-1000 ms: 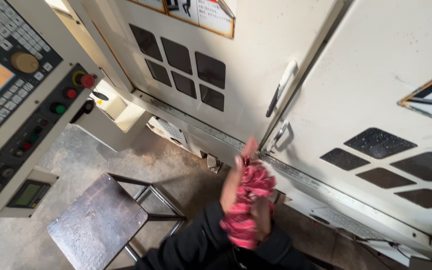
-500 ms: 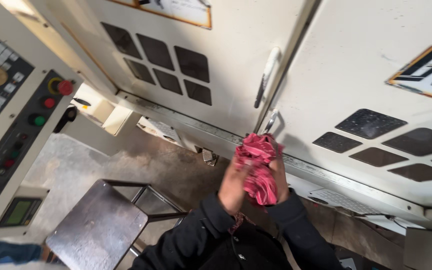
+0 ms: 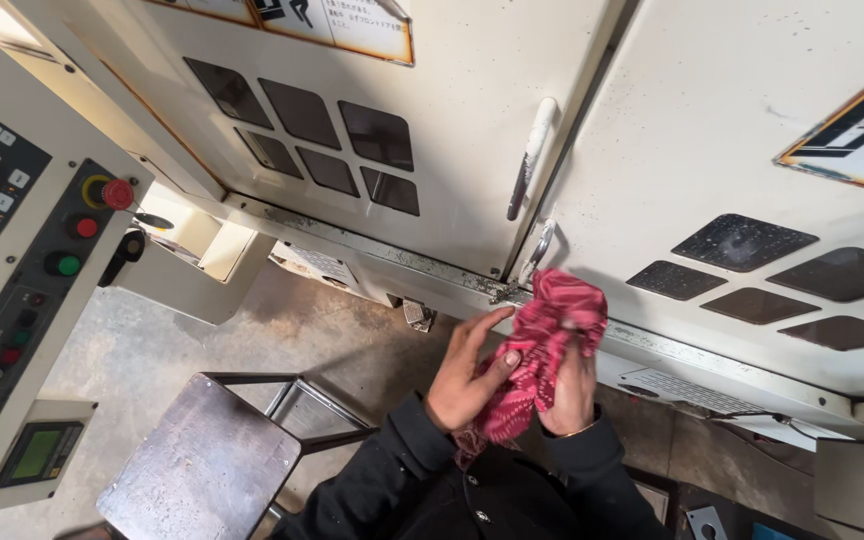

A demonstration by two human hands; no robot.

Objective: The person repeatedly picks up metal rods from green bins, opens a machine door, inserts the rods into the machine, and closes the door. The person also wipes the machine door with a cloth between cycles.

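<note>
Wiping hands, it looks like: both hands are together at chest height, bunched around a red patterned cloth (image 3: 542, 350). Left hand (image 3: 467, 372) grips the cloth's lower part, thumb over the fabric, fingers stretched up toward the machine's bottom rail. Right hand (image 3: 570, 385) is wrapped into the cloth from the other side, mostly hidden by it, so I can't tell exactly how its fingers close. The top of the cloth sits just in front of the lower door latch (image 3: 537, 250), near the seam between the two cream machine doors (image 3: 472, 130); whether it touches the rail is unclear from this angle. A white door handle (image 3: 532, 155) is above it, untouched.

Progress, judged only from this: the cloth is in hand and worked between the palms, so the wiping is under way, not finished. The rail under the doors shows dark grime, so if the machine is meant to be cleaned, that is left.

Around: control panel (image 3: 12, 260) on the left with a red stop button (image 3: 117, 193) and green button (image 3: 67, 265), a small green display (image 3: 40, 452) below, a worn metal stool (image 3: 202, 470) on the concrete floor (image 3: 252, 330). Dark sleeves on the person.
</note>
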